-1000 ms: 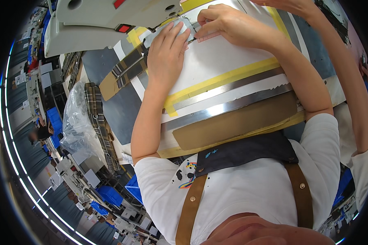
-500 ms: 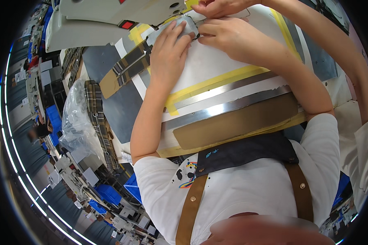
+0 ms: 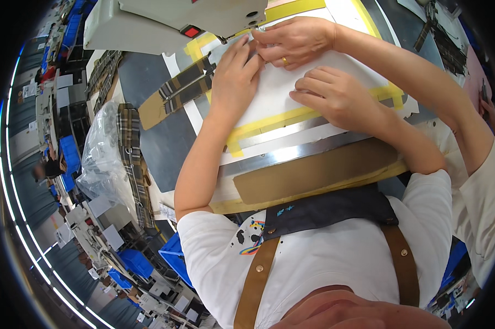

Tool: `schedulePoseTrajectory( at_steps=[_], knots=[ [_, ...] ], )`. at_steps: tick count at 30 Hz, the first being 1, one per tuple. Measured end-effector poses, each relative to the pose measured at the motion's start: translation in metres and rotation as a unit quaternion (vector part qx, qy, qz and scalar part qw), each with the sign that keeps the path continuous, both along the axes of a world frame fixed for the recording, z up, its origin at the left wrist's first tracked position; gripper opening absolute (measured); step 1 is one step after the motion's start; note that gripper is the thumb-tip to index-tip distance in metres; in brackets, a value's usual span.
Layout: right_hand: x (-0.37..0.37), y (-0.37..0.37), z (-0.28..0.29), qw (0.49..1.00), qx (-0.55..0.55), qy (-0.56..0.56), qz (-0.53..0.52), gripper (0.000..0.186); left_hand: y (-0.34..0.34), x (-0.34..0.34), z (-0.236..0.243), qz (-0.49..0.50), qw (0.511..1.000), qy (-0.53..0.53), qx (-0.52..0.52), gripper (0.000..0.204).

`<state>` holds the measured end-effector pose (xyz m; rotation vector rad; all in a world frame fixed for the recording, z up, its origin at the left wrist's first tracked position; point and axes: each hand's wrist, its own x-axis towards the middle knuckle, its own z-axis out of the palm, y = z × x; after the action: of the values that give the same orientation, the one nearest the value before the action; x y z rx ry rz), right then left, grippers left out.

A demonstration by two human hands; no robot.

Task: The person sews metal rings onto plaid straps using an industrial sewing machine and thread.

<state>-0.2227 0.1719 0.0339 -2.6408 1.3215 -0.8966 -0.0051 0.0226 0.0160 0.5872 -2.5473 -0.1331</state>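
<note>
My left hand [image 3: 236,85] lies with fingers loosely extended on a pale grey piece [image 3: 217,55] under the head of a cream sewing machine [image 3: 148,24]. Beside it, a plaid strip with a zipper [image 3: 179,88] lies on a tan board [image 3: 151,112]. My right hand [image 3: 338,98] rests, fingers loosely bent and apart with nothing in them, on the white work board [image 3: 275,96] edged with yellow tape. A co-worker's hand [image 3: 294,41] with a gold ring reaches from the right to beside my left fingertips under the machine; what it grips is hidden.
Plaid strips [image 3: 129,164] and a crumpled clear plastic bag [image 3: 102,159] lie left of the board. A brown padded strip [image 3: 313,170] runs along the front edge. Blue bins [image 3: 135,263] and other machines line the left background. The co-worker's sleeve [image 3: 475,208] is at the right.
My right hand has drawn back down and right from the grey piece. The co-worker's hand has come in to that spot. The view has shifted slightly.
</note>
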Motion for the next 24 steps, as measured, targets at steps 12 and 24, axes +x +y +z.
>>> schedulePoseTrajectory(
  at_steps=[12,24],
  knots=[
    [0.003,-0.004,-0.006,0.999,-0.011,-0.037,0.005,0.024,0.002,0.003,0.000,-0.002,0.999,0.022,0.044,0.019],
    [0.003,-0.006,-0.007,0.998,0.021,-0.057,0.012,0.025,0.002,0.008,-0.002,0.005,0.998,0.023,0.057,0.013]
  ],
)
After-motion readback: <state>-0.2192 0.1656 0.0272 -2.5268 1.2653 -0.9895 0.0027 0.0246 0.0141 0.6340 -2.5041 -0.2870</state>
